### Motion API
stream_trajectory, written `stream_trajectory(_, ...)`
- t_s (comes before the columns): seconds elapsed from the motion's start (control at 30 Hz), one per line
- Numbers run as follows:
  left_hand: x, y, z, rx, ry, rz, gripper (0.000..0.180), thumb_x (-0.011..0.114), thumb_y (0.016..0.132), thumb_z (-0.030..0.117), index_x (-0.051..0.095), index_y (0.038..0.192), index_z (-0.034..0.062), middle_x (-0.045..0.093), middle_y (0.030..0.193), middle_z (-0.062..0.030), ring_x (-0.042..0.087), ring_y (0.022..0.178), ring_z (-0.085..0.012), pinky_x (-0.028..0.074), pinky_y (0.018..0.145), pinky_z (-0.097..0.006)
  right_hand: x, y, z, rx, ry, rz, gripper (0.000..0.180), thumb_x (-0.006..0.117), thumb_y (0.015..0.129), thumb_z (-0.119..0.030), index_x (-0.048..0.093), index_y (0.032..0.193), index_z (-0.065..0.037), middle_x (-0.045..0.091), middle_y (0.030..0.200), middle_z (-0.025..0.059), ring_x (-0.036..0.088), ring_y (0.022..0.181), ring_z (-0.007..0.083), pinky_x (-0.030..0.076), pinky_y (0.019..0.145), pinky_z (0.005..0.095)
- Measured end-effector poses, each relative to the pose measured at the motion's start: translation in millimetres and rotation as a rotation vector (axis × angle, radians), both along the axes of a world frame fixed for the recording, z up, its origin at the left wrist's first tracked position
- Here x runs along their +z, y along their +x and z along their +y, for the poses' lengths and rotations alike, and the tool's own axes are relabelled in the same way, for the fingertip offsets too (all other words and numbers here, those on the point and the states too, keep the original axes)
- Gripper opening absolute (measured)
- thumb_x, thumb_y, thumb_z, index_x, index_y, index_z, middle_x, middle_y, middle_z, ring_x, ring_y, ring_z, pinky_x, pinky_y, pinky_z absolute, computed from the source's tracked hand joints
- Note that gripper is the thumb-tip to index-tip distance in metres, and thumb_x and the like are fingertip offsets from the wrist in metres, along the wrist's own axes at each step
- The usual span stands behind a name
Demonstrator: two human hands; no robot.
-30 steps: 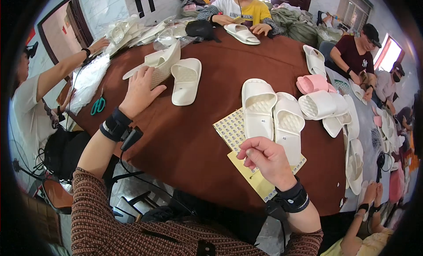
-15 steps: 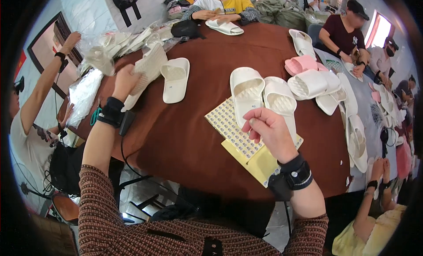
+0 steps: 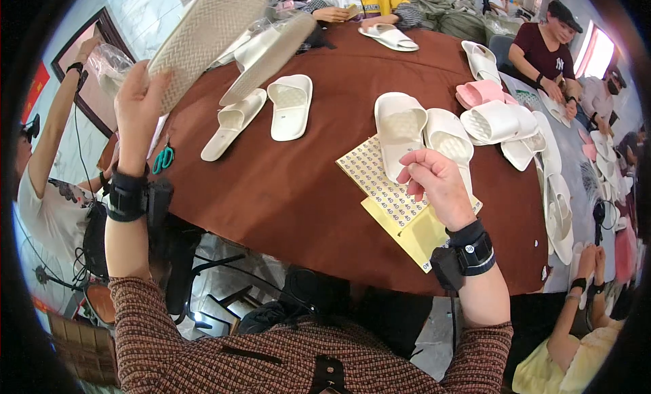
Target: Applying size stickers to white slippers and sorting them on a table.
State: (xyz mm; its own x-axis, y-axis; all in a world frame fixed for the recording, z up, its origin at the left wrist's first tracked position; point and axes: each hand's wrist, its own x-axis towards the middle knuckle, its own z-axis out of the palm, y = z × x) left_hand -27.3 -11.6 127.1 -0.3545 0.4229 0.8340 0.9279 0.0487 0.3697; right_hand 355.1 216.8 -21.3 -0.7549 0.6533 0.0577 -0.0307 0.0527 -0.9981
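Note:
Raised at the far left, my left hand (image 3: 139,99) is closed on a white slipper (image 3: 210,41), its woven-patterned sole turned toward me. A second slipper (image 3: 268,62) tilts beside it, sole also showing; whether my hand holds it too is unclear. Below them lie two white slippers, one angled (image 3: 232,125) and one straight (image 3: 290,109). My right hand (image 3: 441,184) hovers over a white slipper pair, left one (image 3: 400,123) and right one (image 3: 449,138), with its thumb and fingers pinched; anything between them is too small to make out. Under that pair sit a printed sticker sheet (image 3: 383,184) and yellow backing paper (image 3: 413,237).
Teal scissors (image 3: 163,160) lie at the brown table's (image 3: 325,184) left edge. Pink slippers (image 3: 481,92) and several white slippers (image 3: 498,123) are heaped to the right. Across the table, a person in yellow and white handles a slipper (image 3: 388,38). Other people work left and right.
My left hand has lifted the slipper up and leftward, turning its sole toward me. A slipper on the table below now shows fully. My right hand stays pinched over the pair.

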Motion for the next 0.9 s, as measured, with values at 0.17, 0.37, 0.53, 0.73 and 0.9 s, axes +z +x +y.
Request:
stream_trajectory(0.17, -13.5, 24.4, -27.8, 0.096, -0.076, -0.056, 0.026, 0.064, 0.095, 0.007, 0.062, 0.118, -0.0047, 0.069, 0.103, -0.0038, 0.062, 0.092, -0.0092, 0.050, 0.080, -0.024, 1.1, -2.3, -0.7, 0.011, -0.003, -0.008, 0.018, 0.052, 0.097, -0.009, 0.064, 0.107, -0.001, 0.068, 0.084, 0.0032, 0.057, 0.065, 0.0047, 0.047, 0.057, 0.0196)
stream_trajectory(0.37, -23.6, 71.8, -29.7, 0.002, -0.058, 0.001, 0.021, 0.068, 0.093, 0.010, 0.064, 0.107, -0.0037, 0.064, 0.088, -0.0044, 0.055, 0.075, -0.0093, 0.047, 0.068, -0.028, 0.8, 0.2, 1.0, 0.005, 0.004, -0.010, 0.018, 0.052, 0.097, -0.009, 0.064, 0.107, -0.001, 0.068, 0.084, 0.0030, 0.056, 0.065, 0.0044, 0.047, 0.058, 0.0193)
stream_trajectory(0.53, -62.7, 108.4, -35.4, 0.037, -0.273, 0.353, 0.014, 0.069, 0.089, 0.008, 0.062, 0.097, -0.0011, 0.058, 0.085, -0.0119, 0.059, 0.075, -0.0246, 0.048, 0.070, -0.032, 5.0, 2.2, -1.5, -0.006, -0.007, -0.002, 0.018, 0.052, 0.097, -0.009, 0.064, 0.108, -0.002, 0.068, 0.083, 0.0021, 0.057, 0.066, 0.0040, 0.047, 0.058, 0.0191)
stream_trajectory(0.73, -120.3, 141.3, -28.8, -0.210, -0.476, 0.541, 0.031, 0.073, 0.065, 0.002, 0.061, 0.094, 0.0001, 0.059, 0.089, -0.0116, 0.058, 0.079, -0.0307, 0.044, 0.071, -0.042, 1.6, 2.3, 0.5, 0.005, -0.015, -0.004, 0.017, 0.053, 0.097, -0.010, 0.064, 0.108, -0.002, 0.067, 0.083, 0.0017, 0.057, 0.066, 0.0040, 0.047, 0.058, 0.0190)
stream_trajectory(0.9, -154.1, 133.7, -38.9, -0.281, -0.617, 0.606, 0.040, 0.065, 0.070, 0.006, 0.061, 0.109, 0.0008, 0.058, 0.100, -0.0133, 0.060, 0.092, -0.0308, 0.048, 0.084, -0.044, 0.5, 0.5, -0.1, 0.011, -0.046, -0.009, 0.017, 0.053, 0.097, -0.009, 0.064, 0.108, -0.003, 0.067, 0.084, 0.0014, 0.057, 0.066, 0.0041, 0.046, 0.058, 0.0185)
